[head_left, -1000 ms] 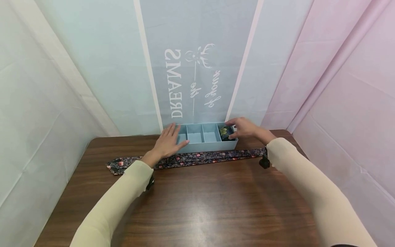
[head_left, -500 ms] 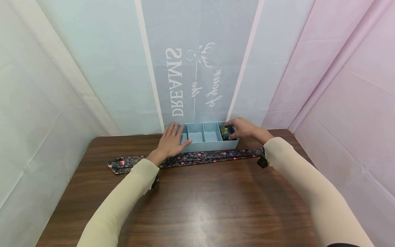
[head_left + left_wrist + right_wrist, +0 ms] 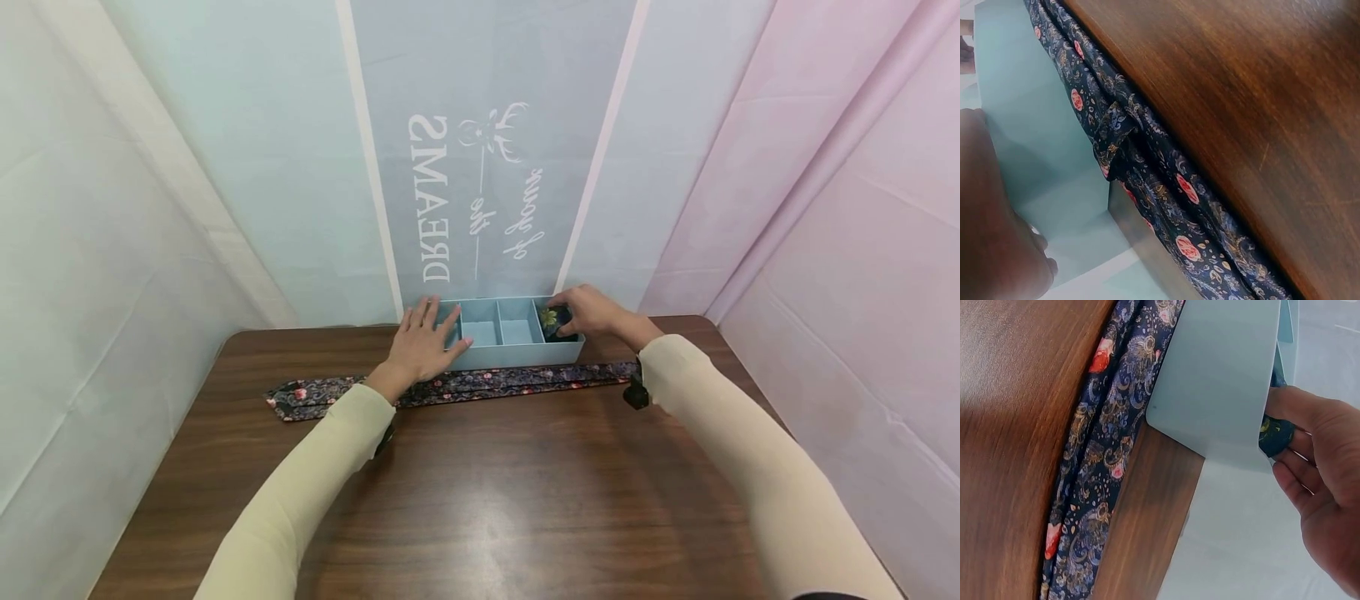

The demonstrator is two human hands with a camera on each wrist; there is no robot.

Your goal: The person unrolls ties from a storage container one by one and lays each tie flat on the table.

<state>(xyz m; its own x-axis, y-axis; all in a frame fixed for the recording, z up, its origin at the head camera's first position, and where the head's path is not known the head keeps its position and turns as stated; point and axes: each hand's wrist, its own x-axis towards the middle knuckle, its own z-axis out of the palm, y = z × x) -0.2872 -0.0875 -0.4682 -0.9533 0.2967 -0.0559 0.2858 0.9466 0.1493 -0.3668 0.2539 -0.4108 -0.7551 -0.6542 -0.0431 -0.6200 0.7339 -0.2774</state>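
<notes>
A light blue box (image 3: 517,357) with a row of compartments stands at the back of the table. Spread over its left end, my left hand (image 3: 422,346) has its fingers nearly straight across the rim. At the rightmost compartment, my right hand (image 3: 594,310) curls thumb and fingers round a dark roll of cloth (image 3: 552,322) with a yellow-green flower print. The right wrist view shows that roll (image 3: 1277,436) at the box's end, partly hidden by the fingers. A dark floral necktie (image 3: 487,382) lies lengthwise in front of the box, doubled along its length.
The brown wooden table (image 3: 480,483) reaches toward me from the box. Behind it hangs a pale printed cloth (image 3: 480,192). White and pink cloth walls close in both sides.
My left hand has shifted slightly right along the box, and its fingers have spread a little. The right hand stays at the rightmost compartment.
</notes>
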